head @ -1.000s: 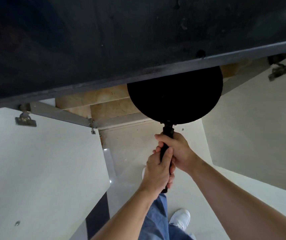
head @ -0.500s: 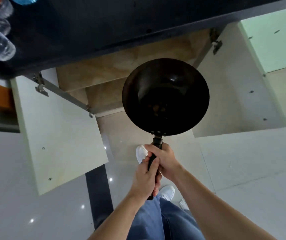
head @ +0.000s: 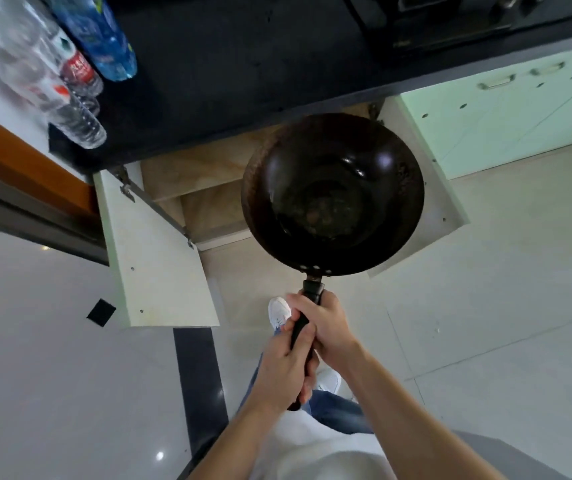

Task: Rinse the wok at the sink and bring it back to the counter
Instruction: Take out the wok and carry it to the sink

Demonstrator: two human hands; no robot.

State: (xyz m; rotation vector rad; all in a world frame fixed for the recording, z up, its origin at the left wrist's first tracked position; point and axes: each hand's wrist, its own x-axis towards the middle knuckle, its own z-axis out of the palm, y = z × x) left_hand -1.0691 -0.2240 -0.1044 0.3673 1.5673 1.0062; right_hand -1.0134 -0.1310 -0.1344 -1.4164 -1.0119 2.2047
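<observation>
Head view, looking down: a round, deep black metal wok (head: 333,195) hangs level in the air, bowl upward, over the pale tiled floor (head: 485,323) and just in front of an open cupboard (head: 194,188) beneath the front edge of a black stone worktop (head: 208,64); it touches neither. Both hands are clamped on its straight black handle (head: 300,329); the right hand (head: 329,327) wraps it near the bowl; the left hand (head: 286,370) grips the end nearer the body. Brown residue speckles the wok's bottom and it looks dry, so I judge it unrinsed. Clear plastic bottles (head: 80,74) crowd the worktop's left end; a dark hob (head: 433,15) sits toward its far right corner. The step seems to be carrying the wok off for rinsing; no sink shows here, so the next move calls for turning to find it, keeping the bowl clear of the white cupboard doors (head: 159,265).
</observation>
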